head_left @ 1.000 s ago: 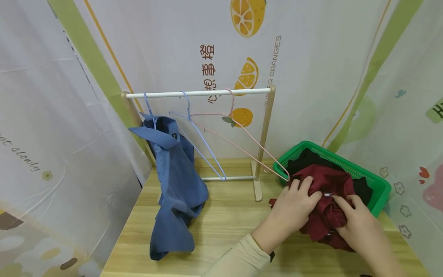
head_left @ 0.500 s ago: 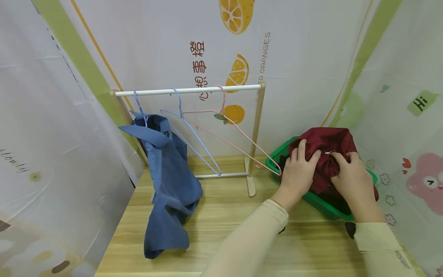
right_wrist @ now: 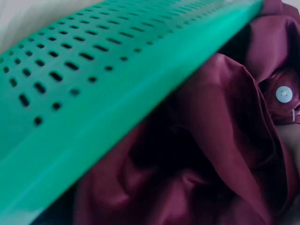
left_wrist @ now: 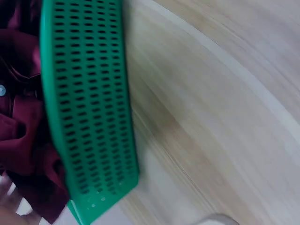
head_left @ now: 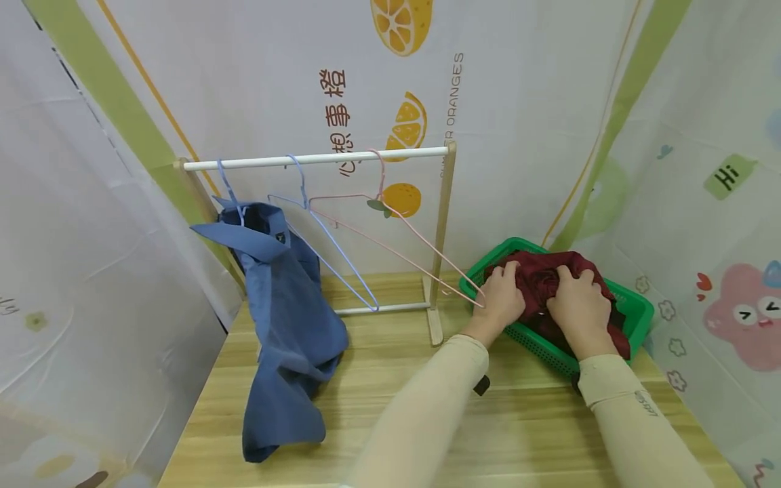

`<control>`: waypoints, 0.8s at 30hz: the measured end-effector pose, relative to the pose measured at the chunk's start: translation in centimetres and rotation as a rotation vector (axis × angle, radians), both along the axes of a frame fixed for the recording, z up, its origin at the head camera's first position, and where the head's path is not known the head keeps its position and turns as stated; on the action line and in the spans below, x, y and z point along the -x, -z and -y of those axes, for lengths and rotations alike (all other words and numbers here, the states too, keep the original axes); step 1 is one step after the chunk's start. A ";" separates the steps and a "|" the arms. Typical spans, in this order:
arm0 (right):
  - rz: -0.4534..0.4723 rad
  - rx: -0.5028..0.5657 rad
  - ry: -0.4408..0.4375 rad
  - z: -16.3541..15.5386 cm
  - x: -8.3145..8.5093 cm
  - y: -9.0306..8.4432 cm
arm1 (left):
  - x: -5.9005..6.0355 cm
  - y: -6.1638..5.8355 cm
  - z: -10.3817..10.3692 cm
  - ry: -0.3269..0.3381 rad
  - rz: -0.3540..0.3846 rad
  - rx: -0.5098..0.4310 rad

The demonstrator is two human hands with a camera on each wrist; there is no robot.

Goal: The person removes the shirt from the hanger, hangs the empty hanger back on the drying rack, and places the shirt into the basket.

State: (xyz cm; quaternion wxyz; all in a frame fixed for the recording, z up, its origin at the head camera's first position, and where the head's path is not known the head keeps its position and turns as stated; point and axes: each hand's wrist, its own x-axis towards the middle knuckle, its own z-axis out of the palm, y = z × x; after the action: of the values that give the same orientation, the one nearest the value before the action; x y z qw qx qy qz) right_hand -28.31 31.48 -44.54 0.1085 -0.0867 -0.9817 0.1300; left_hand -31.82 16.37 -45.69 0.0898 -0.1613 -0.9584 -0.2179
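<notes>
A dark red shirt lies bunched inside the green plastic basket at the right of the table. My left hand grips the shirt's left part, just above the basket's rim, with a pink hanger's lower corner close to it. With curled fingers my right hand holds the shirt's middle. In the right wrist view, pale buttons show on the shirt beside the basket wall. The left wrist view has my left fingers at its lower left edge, partly cut off, against the red cloth.
A white-barred rack stands left of the basket. On it hang a blue shirt on a hanger, a bare blue hanger and a bare pink hanger. A small black object lies near my left forearm.
Both hands have carried the red shirt away from me, up over the basket's near rim and down into it. The whole view has shifted, with the rack now further left.
</notes>
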 end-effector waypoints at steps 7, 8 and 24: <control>0.309 0.009 -0.044 0.5 2.0 1.3 | 0.0 1.4 1.1 0.119 0.114 0.211; 0.363 0.020 -0.056 0.4 2.3 1.7 | -0.1 1.8 1.3 0.122 0.113 0.256; 0.550 0.013 -0.094 0.2 1.6 0.9 | -0.6 4.2 1.7 0.137 -0.138 0.539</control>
State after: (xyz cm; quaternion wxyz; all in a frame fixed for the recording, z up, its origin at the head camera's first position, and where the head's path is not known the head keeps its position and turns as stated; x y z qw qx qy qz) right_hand -29.92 31.32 -45.43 -0.1687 -0.0736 -0.9764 0.1129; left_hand -31.21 14.64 -49.90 0.0936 -0.2580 -0.9603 0.0504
